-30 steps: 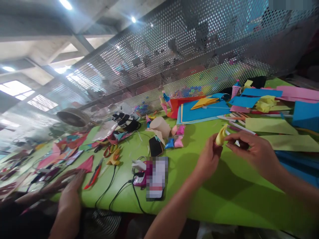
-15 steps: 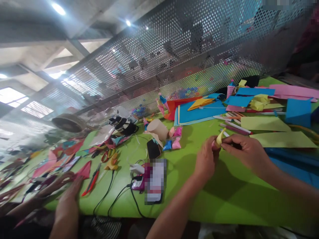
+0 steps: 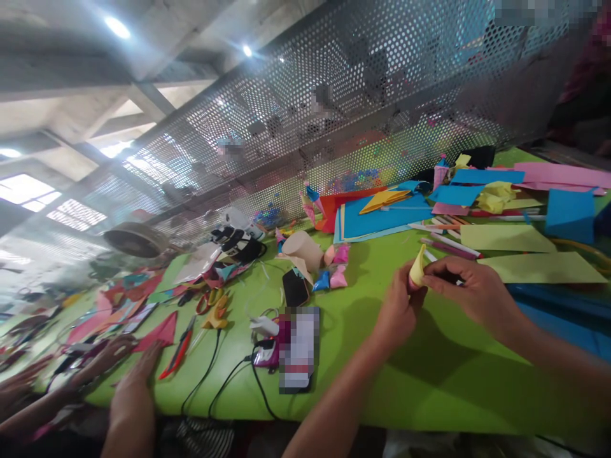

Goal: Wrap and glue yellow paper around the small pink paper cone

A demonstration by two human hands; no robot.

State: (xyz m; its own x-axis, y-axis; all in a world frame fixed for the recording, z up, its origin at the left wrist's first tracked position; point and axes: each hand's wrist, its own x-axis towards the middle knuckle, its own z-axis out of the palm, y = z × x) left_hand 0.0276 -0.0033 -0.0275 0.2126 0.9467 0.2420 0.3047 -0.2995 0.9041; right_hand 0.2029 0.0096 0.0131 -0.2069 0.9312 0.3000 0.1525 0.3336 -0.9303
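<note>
A small piece of yellow paper (image 3: 419,267), curled into a narrow cone with its tip up, is held over the green table. My left hand (image 3: 398,302) grips its lower part from the left, fingers closed around it. From the right, the thumb and fingertips of my right hand (image 3: 465,286) pinch its edge. A bit of pink shows at its base, too small to make out. Flat yellow paper strips (image 3: 541,267) lie just beyond my right hand, beside several pens (image 3: 453,247).
Left of my arm lie a phone (image 3: 300,350) with cables, a tape roll (image 3: 303,249) and small coloured packets (image 3: 338,277). Farther left are a red-handled cutter (image 3: 179,350), scissors (image 3: 203,302) and a co-worker's hands (image 3: 138,372) on pink paper. A perforated metal screen (image 3: 286,140) stands behind.
The yellow paper now shows more of its cone, standing taller between my fingers. My hands have barely shifted. The co-worker's hand has slid slightly down the pink paper.
</note>
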